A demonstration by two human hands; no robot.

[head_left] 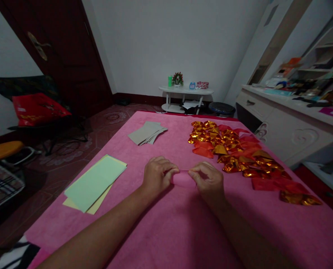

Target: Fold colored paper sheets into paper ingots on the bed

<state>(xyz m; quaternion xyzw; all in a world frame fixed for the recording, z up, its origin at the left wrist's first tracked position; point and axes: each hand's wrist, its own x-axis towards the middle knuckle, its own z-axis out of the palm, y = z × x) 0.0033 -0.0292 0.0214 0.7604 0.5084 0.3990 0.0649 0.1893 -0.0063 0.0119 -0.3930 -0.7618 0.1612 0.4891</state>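
Observation:
Between my two hands a small piece of pink paper (184,180) is stretched, its top edge level. My left hand (158,175) pinches its left end between thumb and fingers. At the other end, my right hand (208,181) grips it the same way. The paper bulges slightly towards me, and its ends are hidden by my fingers. Left of my hands lie sheets of pale green paper (96,183) over yellow paper (100,201). Beyond them rests a fanned pile of grey paper pieces (146,132). Folded shiny gold paper pieces (225,142) and red paper pieces (202,149) cover the right side.
A pink cloth (161,231) covers the table. To the right stands a cabinet (289,119) with many items on top. A low white table (186,90) is by the far wall. A red bag (37,108) sits on a chair at left.

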